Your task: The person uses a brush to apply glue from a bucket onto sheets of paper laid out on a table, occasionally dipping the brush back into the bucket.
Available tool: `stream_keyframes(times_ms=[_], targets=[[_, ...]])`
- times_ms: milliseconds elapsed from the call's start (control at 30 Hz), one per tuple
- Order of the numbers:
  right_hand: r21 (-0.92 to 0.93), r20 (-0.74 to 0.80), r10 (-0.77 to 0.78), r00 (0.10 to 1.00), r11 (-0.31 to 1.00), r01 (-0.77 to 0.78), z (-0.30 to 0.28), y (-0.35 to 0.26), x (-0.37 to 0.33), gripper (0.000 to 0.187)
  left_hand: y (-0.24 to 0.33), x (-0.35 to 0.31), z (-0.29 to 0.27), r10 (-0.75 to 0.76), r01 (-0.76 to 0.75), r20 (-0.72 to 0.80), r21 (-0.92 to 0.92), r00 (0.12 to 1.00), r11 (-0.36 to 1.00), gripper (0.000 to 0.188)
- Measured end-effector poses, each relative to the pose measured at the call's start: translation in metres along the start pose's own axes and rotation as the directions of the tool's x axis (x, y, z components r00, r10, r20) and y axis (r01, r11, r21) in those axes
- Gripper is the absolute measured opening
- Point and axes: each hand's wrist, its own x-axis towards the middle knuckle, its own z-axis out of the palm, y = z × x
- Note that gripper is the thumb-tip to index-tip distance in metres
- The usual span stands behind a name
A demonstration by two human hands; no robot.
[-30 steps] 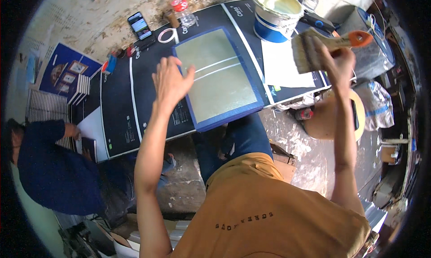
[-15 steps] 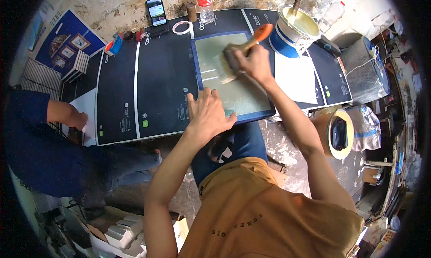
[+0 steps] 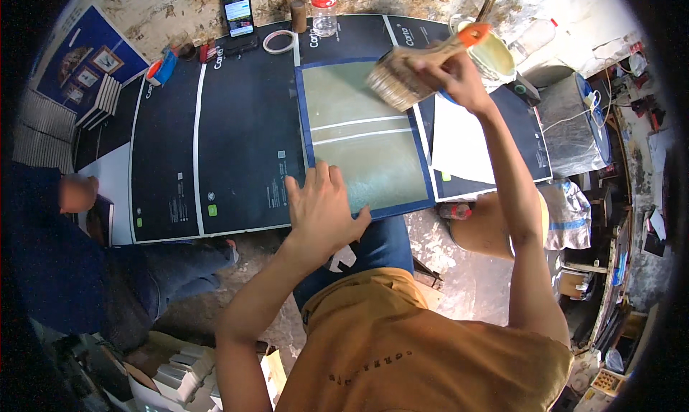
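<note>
I see the left hand splayed at the near-left corner of the blue-bordered panel on the counter; too light a hold might let it skid. Over its far-right edge, the paintbrush points bristles near-left, long axis diagonal, gripped in the right hand.

wide brush, orange-tipped, tilted | blue-edged panel, flat
</note>
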Motion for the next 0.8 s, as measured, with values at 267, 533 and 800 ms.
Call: stream_keyframes(times_ms=[267, 533, 800], targets=[[-0.634, -0.029, -0.170, 0.985, 0.765, 0.114, -0.022, 0.041, 0.122, 0.034, 0.001, 0.005, 0.005, -0.026, 0.027, 0.010, -0.083, 1.000, 0.996, 0.067], [-0.313, 0.536, -0.251, 0.806, 0.828, 0.466, 0.066, 0.011, 0.158, 0.035, -0.002, 0.012, 0.003, -0.033, 0.044, 0.095, -0.110, 0.995, 0.993, 0.074], [-0.260, 0.578, -0.306, 0.757, 0.810, 0.526, 0.097, -0.010, 0.189, 0.041, -0.002, 0.010, 0.004, -0.031, 0.037, 0.062, -0.105, 0.998, 0.994, 0.073]])
